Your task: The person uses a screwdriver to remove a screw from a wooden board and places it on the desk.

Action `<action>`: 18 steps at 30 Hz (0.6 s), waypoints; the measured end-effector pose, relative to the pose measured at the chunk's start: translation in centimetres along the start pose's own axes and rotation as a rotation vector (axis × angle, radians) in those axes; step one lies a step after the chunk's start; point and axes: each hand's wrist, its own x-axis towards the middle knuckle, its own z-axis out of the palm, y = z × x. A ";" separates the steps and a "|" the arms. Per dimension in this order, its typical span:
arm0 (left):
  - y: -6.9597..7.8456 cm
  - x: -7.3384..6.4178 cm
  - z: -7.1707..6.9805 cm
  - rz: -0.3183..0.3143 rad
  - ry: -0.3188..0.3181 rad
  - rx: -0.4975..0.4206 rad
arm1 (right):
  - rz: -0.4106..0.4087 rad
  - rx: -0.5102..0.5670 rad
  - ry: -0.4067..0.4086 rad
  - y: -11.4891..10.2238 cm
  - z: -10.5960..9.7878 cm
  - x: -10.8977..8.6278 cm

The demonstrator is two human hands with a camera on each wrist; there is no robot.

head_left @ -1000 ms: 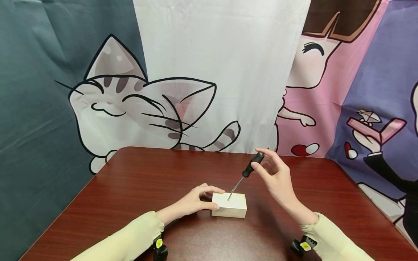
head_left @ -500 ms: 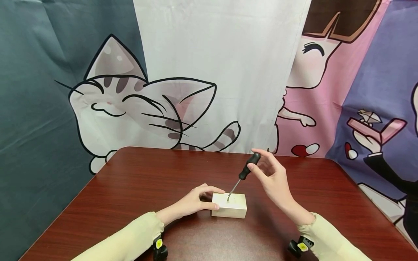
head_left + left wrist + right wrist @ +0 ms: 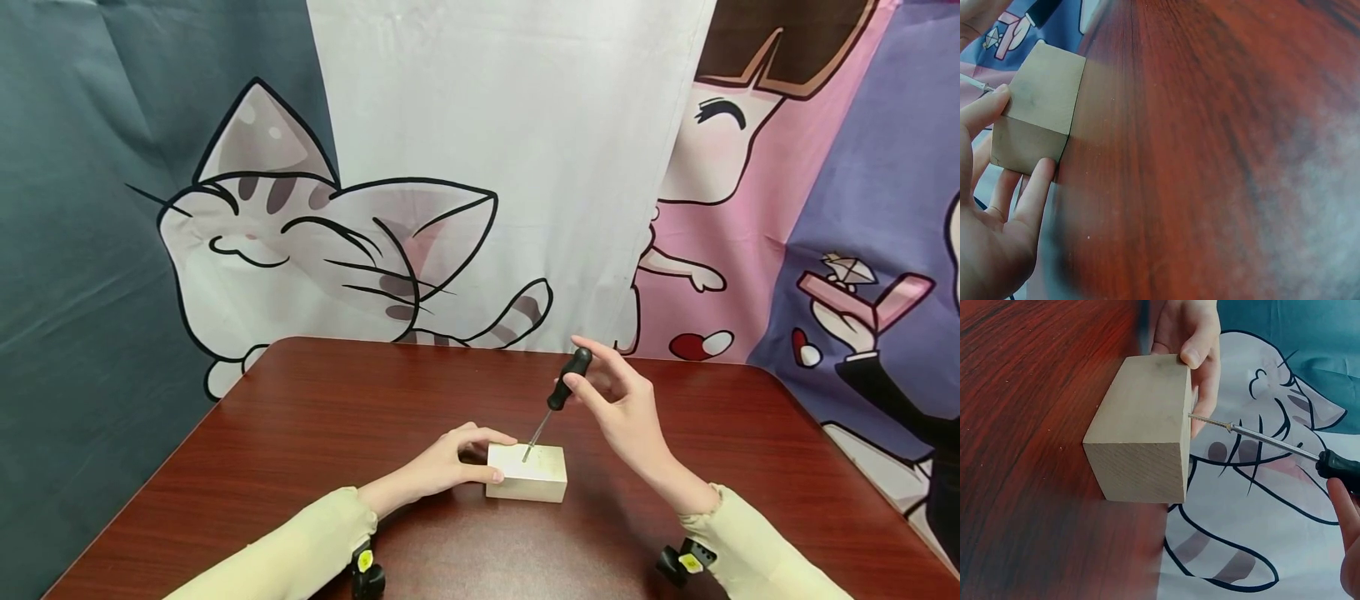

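A pale wooden block lies on the table. My left hand grips its left end between thumb and fingers; in the left wrist view the fingertips press the block's sides. My right hand holds the black handle of a screwdriver, which leans up to the right above the block. Seen from the right wrist, a thin brass-coloured screw stands out of the block's top face, in line with the screwdriver shaft. The shaft's tip meets the screw head. How deep the screw sits is hidden.
The dark red wooden table spreads around the block. Behind it hangs a cloth backdrop with cartoon drawings. A black wrist device sits on the left wrist and another wrist device on the right.
My right hand and the screwdriver handle have shifted slightly left, and the fingers on the handle have moved a little. The left hand and the block have stayed put.
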 end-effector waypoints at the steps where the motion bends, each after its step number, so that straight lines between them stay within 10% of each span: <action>1: 0.0 0.0 0.0 0.000 0.000 0.000 | -0.006 -0.003 -0.007 0.0 0.0 0.0; 18: 0.0 -0.1 0.0 0.002 0.005 0.012 | 0.025 -0.003 -0.109 -0.6 0.1 0.6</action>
